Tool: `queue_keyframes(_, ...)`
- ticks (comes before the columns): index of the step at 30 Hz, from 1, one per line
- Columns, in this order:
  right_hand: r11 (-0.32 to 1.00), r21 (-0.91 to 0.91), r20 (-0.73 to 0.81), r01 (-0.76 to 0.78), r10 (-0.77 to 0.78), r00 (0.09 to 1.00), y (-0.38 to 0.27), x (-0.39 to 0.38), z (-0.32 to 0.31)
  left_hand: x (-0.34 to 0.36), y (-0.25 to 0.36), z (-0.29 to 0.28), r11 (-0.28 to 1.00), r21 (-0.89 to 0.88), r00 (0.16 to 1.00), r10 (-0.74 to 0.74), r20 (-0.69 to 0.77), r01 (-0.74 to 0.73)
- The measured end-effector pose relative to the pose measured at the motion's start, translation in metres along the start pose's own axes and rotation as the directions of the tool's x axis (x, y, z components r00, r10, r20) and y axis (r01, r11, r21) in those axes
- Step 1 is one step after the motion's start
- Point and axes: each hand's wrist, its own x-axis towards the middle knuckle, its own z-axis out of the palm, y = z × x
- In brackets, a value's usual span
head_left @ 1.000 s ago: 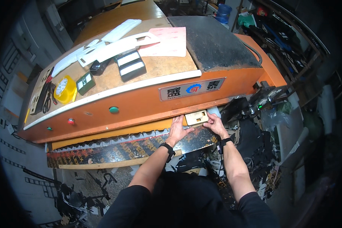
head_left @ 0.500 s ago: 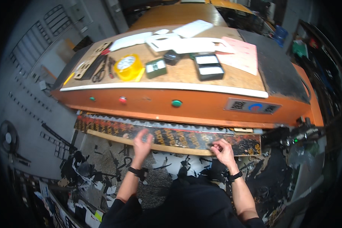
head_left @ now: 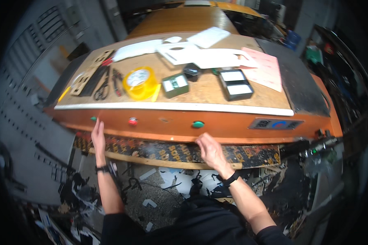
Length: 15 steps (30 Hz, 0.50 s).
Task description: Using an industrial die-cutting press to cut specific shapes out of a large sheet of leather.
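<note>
The left hand [head_left: 97, 136] was raised at the left of the frame, in front of the orange machine [head_left: 229, 131]. Its fingers were almost straight and close together, the tips just beside the small green button [head_left: 93, 119]; whether they touched it, I could not tell. No object was visible in this hand.

The right hand [head_left: 210, 151] was near the centre of the frame, below the larger green button [head_left: 198, 124] and apart from it. Its fingers were bent inward and blurred, so I could not tell if something was held between them. Behind it lay the dark patterned board [head_left: 167, 152], with a wooden strip [head_left: 151, 160] along its near edge. The red button [head_left: 133, 121] sat between the two green ones.

One second earlier, both hands were together at a small pale plate under the machine's front edge. Half a second earlier, they were apart over the board; since then the left hand had gone up and to the left, and the right hand also toward the left.

On the machine top, the yellow tape roll [head_left: 140, 83], the green box [head_left: 176, 85] and the black box [head_left: 236, 85] kept their same order.
</note>
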Motion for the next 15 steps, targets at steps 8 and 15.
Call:
queue_keyframes(8,0.998,0.022,0.005,-0.054,0.054,0.999,-0.007,-0.011,0.007,-0.018,-0.055,0.079,0.995,0.039,0.84,0.102,-0.533,-0.096)
queue_keyframes(15,0.998,-0.032,0.007,-0.055,0.056,0.998,-0.002,0.0,0.005,0.023,-0.018,0.072,0.875,-0.42,0.825,-0.413,-0.385,0.242)
